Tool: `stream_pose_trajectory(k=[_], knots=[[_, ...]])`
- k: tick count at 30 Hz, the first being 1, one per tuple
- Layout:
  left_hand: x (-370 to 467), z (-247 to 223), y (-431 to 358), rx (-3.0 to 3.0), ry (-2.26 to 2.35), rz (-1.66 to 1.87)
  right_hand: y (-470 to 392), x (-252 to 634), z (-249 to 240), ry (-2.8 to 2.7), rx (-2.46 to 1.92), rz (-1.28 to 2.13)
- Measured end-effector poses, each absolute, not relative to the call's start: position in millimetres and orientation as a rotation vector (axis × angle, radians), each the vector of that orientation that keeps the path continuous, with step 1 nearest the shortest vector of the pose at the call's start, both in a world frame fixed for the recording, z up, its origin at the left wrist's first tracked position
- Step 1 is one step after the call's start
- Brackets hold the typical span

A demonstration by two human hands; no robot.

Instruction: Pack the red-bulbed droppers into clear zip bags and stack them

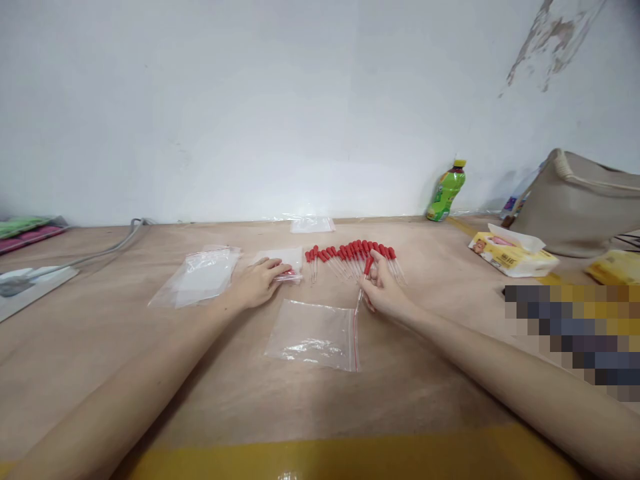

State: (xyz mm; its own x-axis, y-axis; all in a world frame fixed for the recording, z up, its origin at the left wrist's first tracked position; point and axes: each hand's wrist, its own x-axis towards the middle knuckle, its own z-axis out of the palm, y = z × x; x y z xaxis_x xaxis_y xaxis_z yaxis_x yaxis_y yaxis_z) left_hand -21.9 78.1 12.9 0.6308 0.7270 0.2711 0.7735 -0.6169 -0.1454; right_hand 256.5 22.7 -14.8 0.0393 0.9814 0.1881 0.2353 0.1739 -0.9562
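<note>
A row of several glass droppers with red rubber bulbs (345, 255) lies fanned out on the brown table (100, 333). My right hand (383, 290) pinches one red-bulbed dropper (367, 270) at the near edge of that row. My left hand (257, 281) rests flat on a small clear bag holding a red-bulbed dropper (286, 265), fingers pressing it to the table. Between my forearms lies an empty clear zip bag with a red seal strip (313, 333).
A stack of clear bags (200, 277) lies left of my left hand, another bag (313, 225) at the wall. A green bottle (447, 191), tissue packs (510, 253), a beige bag (580, 200) stand right. A cable (100, 250) runs at left.
</note>
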Motion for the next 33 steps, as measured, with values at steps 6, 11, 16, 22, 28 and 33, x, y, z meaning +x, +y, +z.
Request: stream_pose_trajectory(k=[6, 11, 16, 22, 28, 33], knots=[[-42, 8, 79, -2.588, -1.301, -0.310, 9, 256, -18, -1.225, -1.184, 1.047], [-43, 20, 81, -2.671, -1.363, -0.247, 10, 260, -17, -1.057, -1.140, 1.104], [-30, 37, 84, -2.726, -1.405, -0.215, 8, 260, -18, -1.032, -1.128, 1.119], [-25, 25, 84, -2.835, -1.289, -0.177, 8, 259, -19, -1.052, -1.118, 1.114], [-37, 16, 73, -2.773, -1.323, -0.197, 6, 260, -17, -1.038, -1.141, 1.133], [-5, 24, 23, -2.867, -1.153, -0.438, 0, 264, -15, -1.036, -1.179, 1.133]])
